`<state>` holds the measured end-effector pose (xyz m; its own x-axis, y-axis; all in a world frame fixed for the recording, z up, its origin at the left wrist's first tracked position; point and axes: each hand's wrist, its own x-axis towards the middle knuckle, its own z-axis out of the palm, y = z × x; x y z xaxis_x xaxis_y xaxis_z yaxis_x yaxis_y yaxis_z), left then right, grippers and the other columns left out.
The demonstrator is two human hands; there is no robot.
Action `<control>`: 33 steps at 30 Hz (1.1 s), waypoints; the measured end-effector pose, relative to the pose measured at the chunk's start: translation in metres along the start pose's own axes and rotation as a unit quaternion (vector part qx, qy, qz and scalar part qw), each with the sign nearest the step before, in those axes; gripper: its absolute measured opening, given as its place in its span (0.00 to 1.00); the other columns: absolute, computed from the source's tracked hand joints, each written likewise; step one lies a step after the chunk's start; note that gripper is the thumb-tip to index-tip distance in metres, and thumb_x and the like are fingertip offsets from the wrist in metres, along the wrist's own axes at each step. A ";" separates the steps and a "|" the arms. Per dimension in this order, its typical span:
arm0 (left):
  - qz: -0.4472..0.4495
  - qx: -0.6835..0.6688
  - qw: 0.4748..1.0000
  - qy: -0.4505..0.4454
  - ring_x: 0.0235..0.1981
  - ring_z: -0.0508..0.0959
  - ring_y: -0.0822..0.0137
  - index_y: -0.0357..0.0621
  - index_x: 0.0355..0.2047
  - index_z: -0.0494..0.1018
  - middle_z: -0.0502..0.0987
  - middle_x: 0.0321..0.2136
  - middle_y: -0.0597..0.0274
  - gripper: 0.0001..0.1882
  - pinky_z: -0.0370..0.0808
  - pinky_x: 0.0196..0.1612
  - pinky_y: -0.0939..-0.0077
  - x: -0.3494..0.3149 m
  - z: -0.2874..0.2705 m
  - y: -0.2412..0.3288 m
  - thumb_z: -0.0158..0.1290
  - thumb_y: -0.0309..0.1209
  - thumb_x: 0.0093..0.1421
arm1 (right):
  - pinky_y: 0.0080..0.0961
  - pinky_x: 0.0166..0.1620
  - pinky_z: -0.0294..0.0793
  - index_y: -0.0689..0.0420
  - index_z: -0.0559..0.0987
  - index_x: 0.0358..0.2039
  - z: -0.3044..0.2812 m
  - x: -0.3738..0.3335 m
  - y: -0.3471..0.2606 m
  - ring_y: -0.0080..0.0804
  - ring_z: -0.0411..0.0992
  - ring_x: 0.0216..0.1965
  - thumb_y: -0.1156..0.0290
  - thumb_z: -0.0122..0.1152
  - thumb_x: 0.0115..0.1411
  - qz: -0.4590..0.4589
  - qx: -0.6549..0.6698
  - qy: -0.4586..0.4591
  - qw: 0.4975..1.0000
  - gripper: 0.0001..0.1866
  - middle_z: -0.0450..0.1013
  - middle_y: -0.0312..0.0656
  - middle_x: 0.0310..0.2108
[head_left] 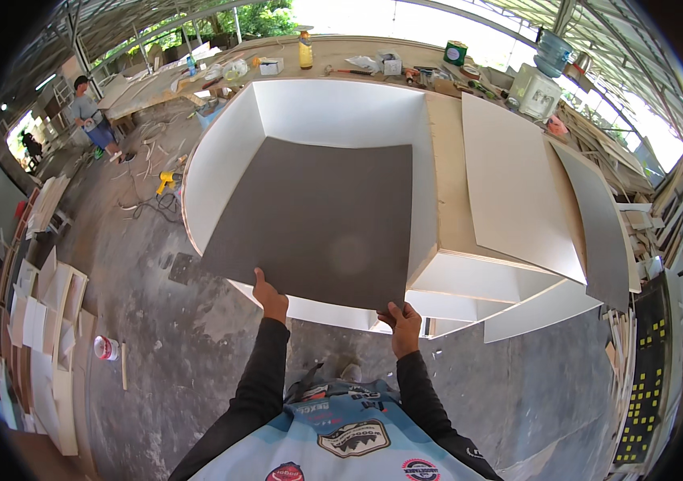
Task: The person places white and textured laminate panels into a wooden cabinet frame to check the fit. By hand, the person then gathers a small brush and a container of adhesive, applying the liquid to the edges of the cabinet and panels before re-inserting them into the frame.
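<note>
Both your left hand (272, 301) and right hand (405, 329) grasp the dark sheet (321, 220) along its near edge. Uneven pressure might scrape it against the cabinet (341, 112).

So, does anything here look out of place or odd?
Yes: a yellow power tool lies on the floor, left of the white-lined cabinet, near scattered pale strips. That looks out of place because it could probably be stepped on. The floor is blotchy too, but I can't tell whether anything spilled.
</note>
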<state>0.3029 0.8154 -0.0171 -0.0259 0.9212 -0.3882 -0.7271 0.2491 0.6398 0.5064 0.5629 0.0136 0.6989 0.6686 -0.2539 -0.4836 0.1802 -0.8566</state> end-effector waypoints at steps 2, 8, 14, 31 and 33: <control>-0.019 0.112 0.992 0.048 0.43 0.78 0.53 0.33 0.52 0.68 0.75 0.47 0.53 0.29 0.78 0.46 0.54 -0.003 0.007 0.005 0.51 0.49 0.66 | 0.26 0.36 0.83 0.64 0.77 0.37 -0.001 0.005 0.001 0.33 0.80 0.31 0.72 0.63 0.61 -0.002 -0.005 0.023 1.000 0.09 0.79 0.43 0.32; -0.150 0.262 0.953 0.005 0.29 0.78 0.55 0.34 0.45 0.71 0.76 0.32 0.53 0.35 0.79 0.32 0.58 -0.021 0.000 0.027 0.52 0.60 0.60 | 0.25 0.32 0.82 0.63 0.77 0.32 -0.005 0.013 0.000 0.34 0.80 0.26 0.69 0.64 0.61 0.003 -0.017 0.061 0.998 0.09 0.78 0.43 0.27; 0.021 0.391 0.918 0.067 0.21 0.73 0.67 0.37 0.33 0.74 0.68 0.17 0.65 0.24 0.69 0.24 0.70 0.006 -0.067 0.065 0.55 0.51 0.62 | 0.25 0.24 0.69 0.62 0.76 0.25 -0.006 -0.017 -0.002 0.28 0.71 0.19 0.67 0.62 0.62 -0.164 -0.418 0.191 0.873 0.13 0.73 0.41 0.20; 0.295 0.799 0.443 -0.279 0.72 0.40 0.46 0.52 0.70 0.53 0.42 0.70 0.40 0.40 0.40 0.72 0.52 0.188 0.115 0.071 0.41 0.60 0.65 | 0.47 0.70 0.45 0.57 0.62 0.65 0.097 0.194 -0.030 0.56 0.44 0.70 0.53 0.52 0.65 -0.246 -0.733 0.041 0.633 0.33 0.48 0.59 0.69; 0.317 0.818 0.403 -0.261 0.72 0.40 0.46 0.56 0.71 0.51 0.42 0.71 0.41 0.40 0.40 0.72 0.53 0.184 0.108 0.065 0.40 0.62 0.65 | 0.47 0.71 0.41 0.56 0.58 0.68 0.082 0.202 -0.020 0.55 0.41 0.72 0.50 0.49 0.66 -0.206 -0.752 0.053 0.624 0.35 0.45 0.58 0.70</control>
<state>0.3248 1.0335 0.0245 0.6069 0.7862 0.1166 0.7486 -0.6148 0.2483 0.6140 0.7541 0.0160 0.6701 0.7231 0.1675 0.7342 -0.6126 -0.2926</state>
